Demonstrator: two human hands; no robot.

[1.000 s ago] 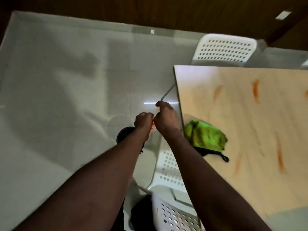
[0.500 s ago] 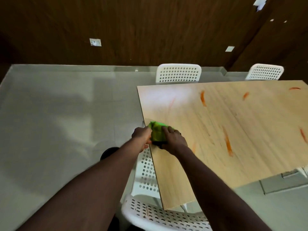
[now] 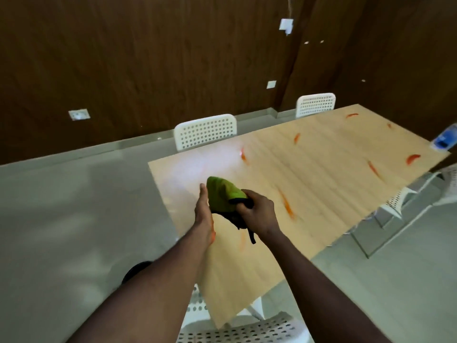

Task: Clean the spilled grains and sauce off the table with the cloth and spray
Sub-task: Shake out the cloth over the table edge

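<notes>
A bunched green cloth [image 3: 221, 195] with a dark edge is lifted above the near left part of the light wooden table [image 3: 309, 194]. My right hand [image 3: 258, 209] grips its dark edge. My left hand [image 3: 204, 211] lies flat against the cloth's left side, fingers straight. Orange sauce streaks [image 3: 286, 203] are scattered over the table, with more sauce streaks [image 3: 412, 159] toward the far right. No spray bottle can be made out for certain.
White perforated chairs stand around the table: one chair [image 3: 205, 131] at the far side, another chair [image 3: 315, 103] further back, a chair [image 3: 247, 329] near me. A blue and white object [image 3: 445, 141] sits at the table's far right edge. A dark round thing [image 3: 136, 269] lies on the floor.
The view swung from the floor up onto the table. Both hands went to the green cloth, and it has come up off the table edge in my right hand's grip.
</notes>
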